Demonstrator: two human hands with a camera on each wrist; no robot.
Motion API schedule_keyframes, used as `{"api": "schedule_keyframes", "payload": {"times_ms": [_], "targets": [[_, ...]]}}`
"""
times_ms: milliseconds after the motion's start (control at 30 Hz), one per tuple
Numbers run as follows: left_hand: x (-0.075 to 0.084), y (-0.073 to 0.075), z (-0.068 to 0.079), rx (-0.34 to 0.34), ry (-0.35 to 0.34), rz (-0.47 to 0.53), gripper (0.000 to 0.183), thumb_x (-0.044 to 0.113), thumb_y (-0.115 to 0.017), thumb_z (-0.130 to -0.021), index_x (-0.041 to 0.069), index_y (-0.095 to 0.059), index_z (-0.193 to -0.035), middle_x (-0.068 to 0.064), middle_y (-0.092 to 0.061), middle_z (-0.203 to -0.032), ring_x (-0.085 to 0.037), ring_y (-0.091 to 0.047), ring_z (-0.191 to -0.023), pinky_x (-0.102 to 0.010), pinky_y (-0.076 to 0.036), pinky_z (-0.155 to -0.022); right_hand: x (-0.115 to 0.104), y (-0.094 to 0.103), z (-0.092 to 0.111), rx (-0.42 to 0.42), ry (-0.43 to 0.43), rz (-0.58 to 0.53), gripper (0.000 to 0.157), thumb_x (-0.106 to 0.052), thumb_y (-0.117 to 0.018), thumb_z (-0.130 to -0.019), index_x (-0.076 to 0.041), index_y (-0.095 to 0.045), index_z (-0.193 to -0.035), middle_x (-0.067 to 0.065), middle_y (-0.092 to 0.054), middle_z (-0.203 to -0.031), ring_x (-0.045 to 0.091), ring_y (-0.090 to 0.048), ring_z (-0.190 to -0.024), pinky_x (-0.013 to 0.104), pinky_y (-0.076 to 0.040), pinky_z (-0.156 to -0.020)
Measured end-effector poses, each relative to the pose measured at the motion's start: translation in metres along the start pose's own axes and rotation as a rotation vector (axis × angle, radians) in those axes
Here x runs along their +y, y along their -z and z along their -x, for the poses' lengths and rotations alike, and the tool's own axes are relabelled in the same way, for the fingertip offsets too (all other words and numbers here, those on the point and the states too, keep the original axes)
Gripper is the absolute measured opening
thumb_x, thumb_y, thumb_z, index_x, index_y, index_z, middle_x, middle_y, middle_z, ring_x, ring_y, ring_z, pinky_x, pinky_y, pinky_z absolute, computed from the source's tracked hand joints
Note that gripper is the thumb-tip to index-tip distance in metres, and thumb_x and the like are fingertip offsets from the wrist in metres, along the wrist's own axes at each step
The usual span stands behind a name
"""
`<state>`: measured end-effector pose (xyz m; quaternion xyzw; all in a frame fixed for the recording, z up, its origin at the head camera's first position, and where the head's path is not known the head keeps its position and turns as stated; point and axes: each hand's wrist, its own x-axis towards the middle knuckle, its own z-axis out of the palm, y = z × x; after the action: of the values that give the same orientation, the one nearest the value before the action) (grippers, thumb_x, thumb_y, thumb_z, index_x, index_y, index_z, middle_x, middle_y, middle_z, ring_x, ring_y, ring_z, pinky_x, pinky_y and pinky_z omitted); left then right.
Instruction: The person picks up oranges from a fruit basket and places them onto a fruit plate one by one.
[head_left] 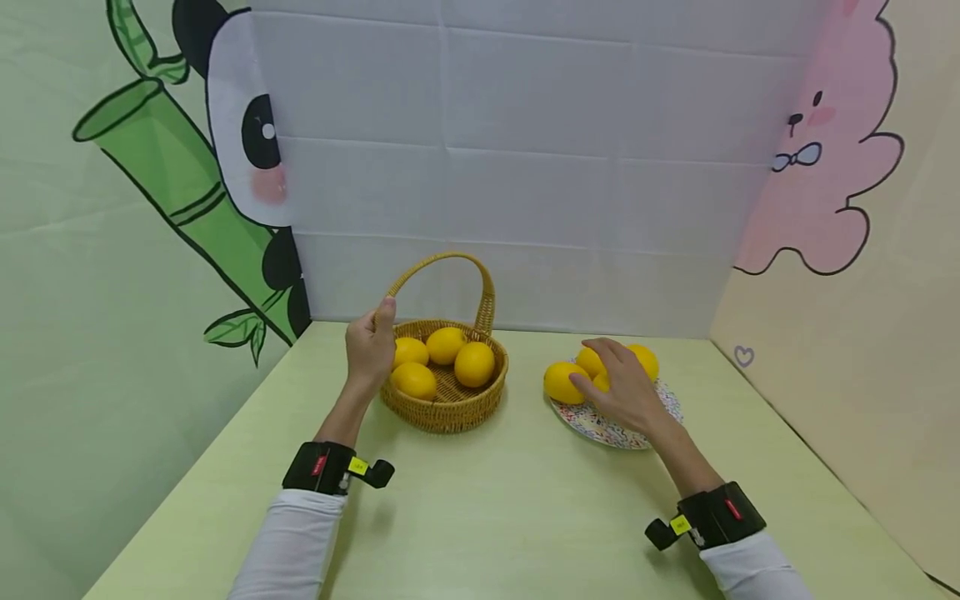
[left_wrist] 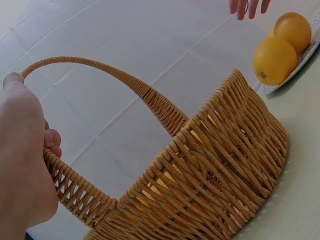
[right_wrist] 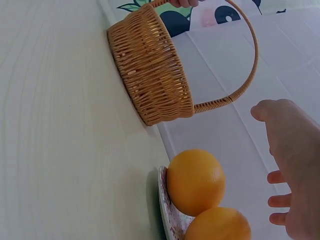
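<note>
My left hand (head_left: 371, 348) grips the left side of the handle of a wicker basket (head_left: 444, 417). Several yellow-orange fruits, which look like oranges (head_left: 475, 364), lie inside it. In the left wrist view the basket (left_wrist: 200, 170) appears tilted, its fruit mostly hidden behind the weave. Over a patterned plate (head_left: 600, 427) hovers my right hand (head_left: 626, 390), thumb and fingers spread apart. More oranges (head_left: 566, 382) sit on this plate, partly covered by the hand in the head view. The right wrist view has the hand (right_wrist: 295, 160) apart from the nearest orange (right_wrist: 196, 182), holding nothing.
Basket and plate stand apart on a pale table (head_left: 480, 517), the plate to the right. Behind them hangs a white cloth backdrop (head_left: 525, 200). Printed side walls show a panda with bamboo (head_left: 172, 158) and a pink animal (head_left: 825, 183).
</note>
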<state>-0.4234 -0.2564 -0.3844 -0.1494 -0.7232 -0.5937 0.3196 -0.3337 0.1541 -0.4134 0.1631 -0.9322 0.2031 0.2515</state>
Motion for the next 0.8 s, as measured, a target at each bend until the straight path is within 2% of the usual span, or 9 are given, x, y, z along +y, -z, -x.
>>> {"api": "schedule_keyframes", "payload": {"times_ms": [200, 500, 800], "targets": [[0.002, 0.000, 0.001, -0.002, -0.010, -0.003, 0.065, 0.057, -0.048, -0.105, 0.012, -0.035, -0.060, 0.007, -0.031, -0.047, -0.008, -0.024, -0.038, -0.022, -0.017, -0.036, -0.017, 0.001, -0.008, -0.026, 0.035, -0.029, 0.072, -0.056, -0.059, -0.099, -0.014, -0.046, -0.155, 0.016, -0.036, -0.160, 0.040, -0.032, -0.142, 0.069, -0.030, -0.109], [0.005, 0.002, 0.002, 0.005, 0.019, -0.018, 0.065, 0.059, -0.048, -0.104, 0.014, -0.035, -0.060, 0.007, -0.032, -0.047, -0.009, -0.026, -0.039, -0.021, -0.018, -0.036, -0.044, -0.006, -0.027, -0.044, 0.127, -0.058, 0.071, -0.053, -0.063, -0.098, -0.013, -0.047, -0.154, 0.016, -0.039, -0.157, 0.036, -0.035, -0.141, 0.063, -0.035, -0.109], [0.009, 0.001, 0.003, 0.008, 0.012, 0.001, 0.064, 0.056, -0.050, -0.105, 0.012, -0.034, -0.059, 0.008, -0.031, -0.045, -0.006, -0.025, -0.036, -0.021, -0.017, -0.035, -0.074, -0.016, -0.048, -0.083, 0.214, -0.007, 0.070, -0.052, -0.063, -0.097, -0.013, -0.047, -0.154, 0.016, -0.042, -0.155, 0.034, -0.037, -0.140, 0.060, -0.036, -0.109]]}}
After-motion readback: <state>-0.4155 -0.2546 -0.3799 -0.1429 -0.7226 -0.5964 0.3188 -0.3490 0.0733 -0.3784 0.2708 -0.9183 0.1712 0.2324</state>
